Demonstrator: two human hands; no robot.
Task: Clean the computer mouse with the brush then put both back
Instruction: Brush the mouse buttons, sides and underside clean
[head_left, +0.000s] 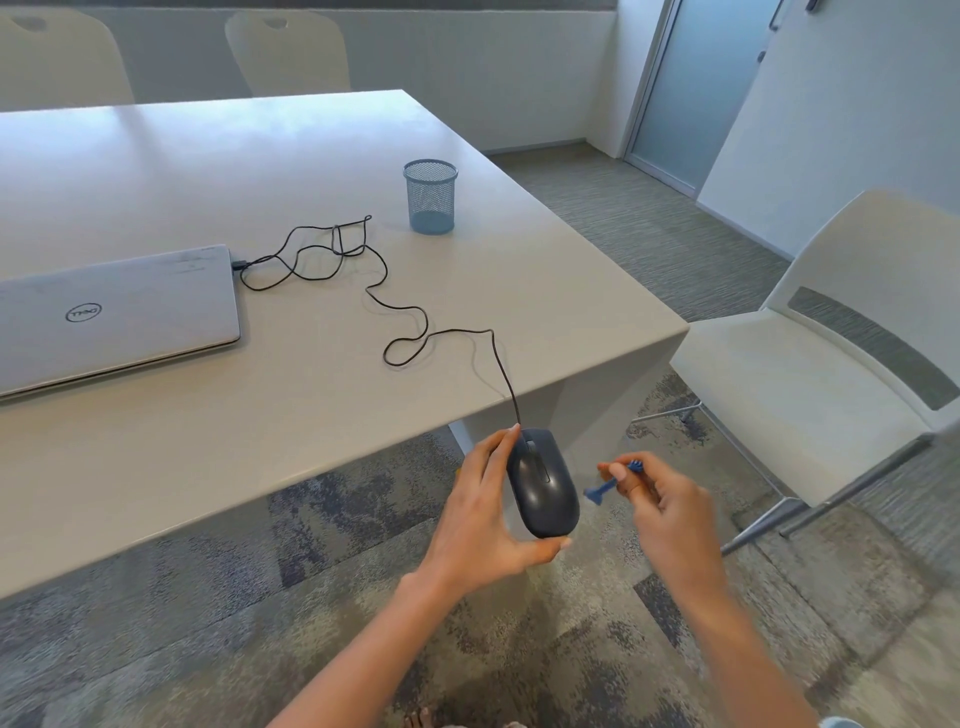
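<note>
Now we hold the mouse (543, 483) in our left hand (488, 514) off the table's (311, 415) near edge, the right hand (660, 504) pinching the brush (602, 488) just beside it; brushing and returning both remain.

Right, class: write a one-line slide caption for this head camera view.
Left hand holds a wired mouse off the table edge; right hand holds a small blue brush beside it.

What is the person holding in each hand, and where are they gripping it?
The left hand holds the mouse by its ends, fingertip at the front, thumb at the back. The right hand pinches the small blue brush near its upper end.
</note>
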